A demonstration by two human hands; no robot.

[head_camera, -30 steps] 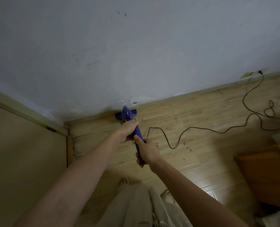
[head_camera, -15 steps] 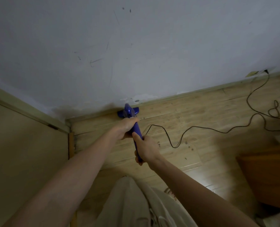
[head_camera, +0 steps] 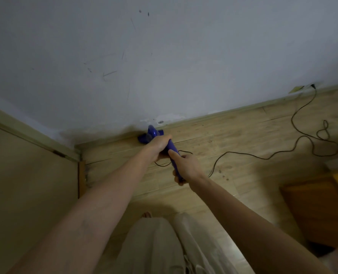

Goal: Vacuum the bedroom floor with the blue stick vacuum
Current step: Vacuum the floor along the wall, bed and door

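The blue stick vacuum [head_camera: 171,148] is taken as landmark. Nearest on its handle, the right hand [head_camera: 186,168] is wrapped round the grip; just beyond, the left hand [head_camera: 159,146] is curled round the shaft. Farther on, the vacuum's head [head_camera: 147,136] is pressed to the wooden floor [head_camera: 233,135] where it meets the white wall [head_camera: 164,56], near the room's corner. The power cord [head_camera: 263,157] trails off from the vacuum's right to the wall. The task is judged under way: this edge strip is being worked, and the floor nearer the person seems left. Against the earlier frames, the cord has been drawn closer to the handle, while the head has stayed at the wall.
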